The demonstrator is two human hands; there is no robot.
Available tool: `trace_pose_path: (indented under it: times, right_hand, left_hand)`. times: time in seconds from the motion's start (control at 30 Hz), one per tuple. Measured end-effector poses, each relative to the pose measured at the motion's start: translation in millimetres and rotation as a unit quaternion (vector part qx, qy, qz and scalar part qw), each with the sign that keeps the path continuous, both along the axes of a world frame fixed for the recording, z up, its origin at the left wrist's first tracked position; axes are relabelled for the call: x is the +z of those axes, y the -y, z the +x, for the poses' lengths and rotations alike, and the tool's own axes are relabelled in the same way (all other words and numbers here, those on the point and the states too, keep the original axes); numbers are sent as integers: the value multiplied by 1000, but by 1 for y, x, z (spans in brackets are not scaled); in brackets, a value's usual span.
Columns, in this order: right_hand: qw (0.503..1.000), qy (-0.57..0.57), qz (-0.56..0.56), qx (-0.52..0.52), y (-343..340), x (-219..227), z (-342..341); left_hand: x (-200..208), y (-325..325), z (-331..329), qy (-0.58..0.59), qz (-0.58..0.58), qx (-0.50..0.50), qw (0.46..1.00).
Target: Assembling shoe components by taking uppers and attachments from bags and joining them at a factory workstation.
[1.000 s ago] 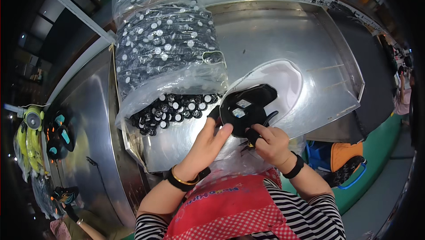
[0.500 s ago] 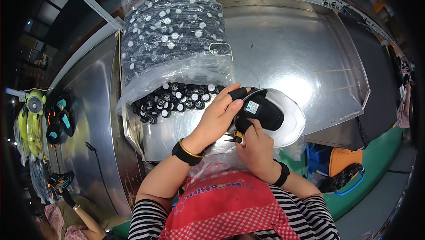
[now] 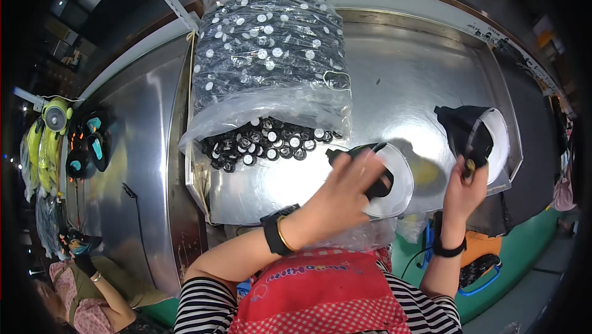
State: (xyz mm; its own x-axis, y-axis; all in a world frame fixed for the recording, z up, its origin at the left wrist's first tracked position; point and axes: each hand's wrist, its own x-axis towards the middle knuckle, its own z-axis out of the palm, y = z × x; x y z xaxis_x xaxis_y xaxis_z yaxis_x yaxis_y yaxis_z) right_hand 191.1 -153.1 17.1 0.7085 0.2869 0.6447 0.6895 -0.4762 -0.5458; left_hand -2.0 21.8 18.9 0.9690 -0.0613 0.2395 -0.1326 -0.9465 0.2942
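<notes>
Around our hands we see a metal worktable (image 3: 425, 44) with raised edges, and a large clear plastic bag (image 3: 271, 103) takes up its left part. Loose black discs (image 3: 271, 143) lie heaped at the bag's mouth, close to our left hand (image 3: 345, 192). To the left stands another metal table (image 3: 132, 210), with black shoes (image 3: 84, 160) at its far side, a green fan (image 3: 55, 118) and yellow-green bags (image 3: 38, 161) beyond. A co-worker's hand (image 3: 83, 261) is at a dark shoe (image 3: 79, 241) at lower left. An orange-and-blue container (image 3: 484, 244) stands on the green floor (image 3: 530, 244) at lower right.

We count two metal tables, one fan, one bag of discs and three turquoise patches among the black shoes; the discs, many with white round faces, are too many to count.

Before us are two shoe uppers, both black with a broad white rim. The left upper (image 3: 398, 189) is at the front of the worktable, partly behind our blurred left hand; we cannot tell whether that hand grips it. Our right hand (image 3: 464, 191) is closed on the right upper (image 3: 459, 127), over the worktable's right end, with a small yellowish tool (image 3: 470, 166) at its fingers.
</notes>
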Motion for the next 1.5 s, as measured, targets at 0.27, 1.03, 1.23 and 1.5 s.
trace_pose_path:
  times: [0.27, 1.03, 1.23, 1.5]
  right_hand:
    - [988, -110, -111, 15, 6, -49, 38]
    - [852, -5, -278, 443, -61, 13, -80]
    - [852, 6, -287, 439, -69, -3, -82]
    - [917, -155, 28, 366, -77, 23, -104]
  left_hand:
    - [-40, -2, 8, 26, 47, -28, 998]
    - [-50, -77, -20, -21, 55, 376, 925]
    - [-28, -70, -27, 12, -6, 415, 910]
    - [-23, -54, -39, 6, -818, 255, 515]
